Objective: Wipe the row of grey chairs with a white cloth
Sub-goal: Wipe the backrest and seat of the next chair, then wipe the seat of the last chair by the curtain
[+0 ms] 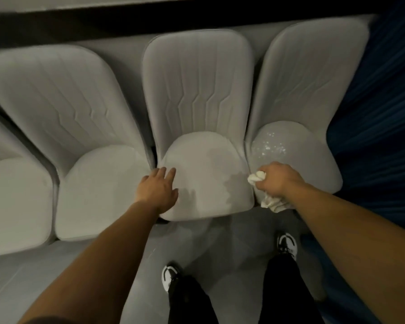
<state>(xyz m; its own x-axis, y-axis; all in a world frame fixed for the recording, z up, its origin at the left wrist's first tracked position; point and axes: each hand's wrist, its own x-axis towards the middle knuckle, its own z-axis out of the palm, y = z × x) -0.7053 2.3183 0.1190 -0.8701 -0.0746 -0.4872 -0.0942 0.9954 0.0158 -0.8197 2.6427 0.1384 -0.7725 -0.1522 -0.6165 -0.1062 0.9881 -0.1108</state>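
A row of grey padded chairs stands against the wall. My left hand (158,187) rests flat, fingers straight, on the front left of the middle chair's seat (204,164), which shows darker damp patches. My right hand (276,181) grips a bunched white cloth (257,177) at the front left edge of the rightmost chair's seat (297,155); a tail of the cloth hangs below the hand. White droplets or foam specks lie on the back of that rightmost seat. Another grey chair (96,183) stands to the left, and a further one is cut off at the left edge.
My two feet in black-and-white shoes (287,245) stand on the grey tiled floor (56,265) in front of the chairs. A dark blue pleated curtain (379,113) hangs to the right of the rightmost chair. A dark wall band runs behind the backrests.
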